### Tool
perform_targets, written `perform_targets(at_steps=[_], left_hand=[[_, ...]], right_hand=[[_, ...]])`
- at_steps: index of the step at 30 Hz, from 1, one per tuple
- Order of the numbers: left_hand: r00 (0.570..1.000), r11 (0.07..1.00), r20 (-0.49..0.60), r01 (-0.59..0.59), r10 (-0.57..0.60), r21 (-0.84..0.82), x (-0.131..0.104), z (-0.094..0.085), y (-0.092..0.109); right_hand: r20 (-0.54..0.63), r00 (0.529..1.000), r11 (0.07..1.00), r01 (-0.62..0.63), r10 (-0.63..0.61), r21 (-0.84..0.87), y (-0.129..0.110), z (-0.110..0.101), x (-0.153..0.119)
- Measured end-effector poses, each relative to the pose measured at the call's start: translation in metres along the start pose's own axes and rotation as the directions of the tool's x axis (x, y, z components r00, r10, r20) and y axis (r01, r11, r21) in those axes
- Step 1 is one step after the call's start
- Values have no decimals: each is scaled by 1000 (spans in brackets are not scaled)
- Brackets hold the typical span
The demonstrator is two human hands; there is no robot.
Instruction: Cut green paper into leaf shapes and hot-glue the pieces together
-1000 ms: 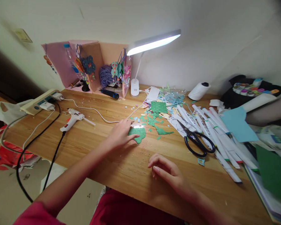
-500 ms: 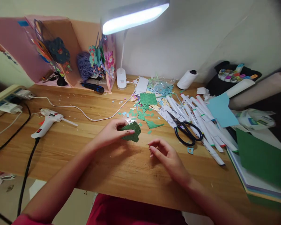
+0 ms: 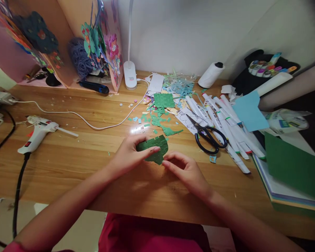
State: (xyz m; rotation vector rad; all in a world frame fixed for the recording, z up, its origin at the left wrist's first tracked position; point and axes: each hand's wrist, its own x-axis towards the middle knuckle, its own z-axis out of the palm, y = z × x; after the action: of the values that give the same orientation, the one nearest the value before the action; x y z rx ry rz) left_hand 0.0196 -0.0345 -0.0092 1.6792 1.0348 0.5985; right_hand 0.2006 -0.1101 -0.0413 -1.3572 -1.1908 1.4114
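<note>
The left hand [image 3: 128, 153] grasps one green paper cutout [image 3: 157, 144], thumb on top, to the left of one pair of black-handled scissors [image 3: 209, 135]. The right hand [image 3: 187, 172] brings thumb and finger to the cutout's lower corner; whether these two digits pinch it, I cannot tell. Beyond the scissors and to their left lies one green paper square [image 3: 164, 100]. Just right of them sit several overlapping white markers [image 3: 233, 134], hard to count, and one light-blue sheet [image 3: 250, 113]. One white thread spool [image 3: 210, 76] lies beyond; one glue gun [image 3: 38, 132], far left.
</note>
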Motion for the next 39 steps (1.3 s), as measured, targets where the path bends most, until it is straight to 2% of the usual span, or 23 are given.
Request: perform_targets(at_steps=[7, 15, 22, 26, 34, 39], left_hand=[[1000, 999, 5, -26, 26, 18, -1, 5, 0], [1000, 1000, 18, 13, -12, -29, -2, 10, -1], [984, 956, 84, 175, -159, -235, 1, 10, 2], [978, 938, 83, 208, -193, -277, 0, 13, 0], [966, 900, 125, 258, -228, -352, 1, 18, -6], [974, 931, 108, 223, -200, -287, 0, 18, -6]], right_hand=[[7, 1000, 1000, -20, 20, 22, -3, 0, -1], [-4, 999, 999, 43, -43, -7, -5, -2, -2], [-47, 995, 994, 89, -86, 65, -4, -1, -6], [-73, 994, 994, 87, -82, 73, -6, -2, -7], [0, 1000, 998, 18, -18, 68, -9, -7, -9], [91, 996, 996, -9, 0, 91, -10, -8, -10]])
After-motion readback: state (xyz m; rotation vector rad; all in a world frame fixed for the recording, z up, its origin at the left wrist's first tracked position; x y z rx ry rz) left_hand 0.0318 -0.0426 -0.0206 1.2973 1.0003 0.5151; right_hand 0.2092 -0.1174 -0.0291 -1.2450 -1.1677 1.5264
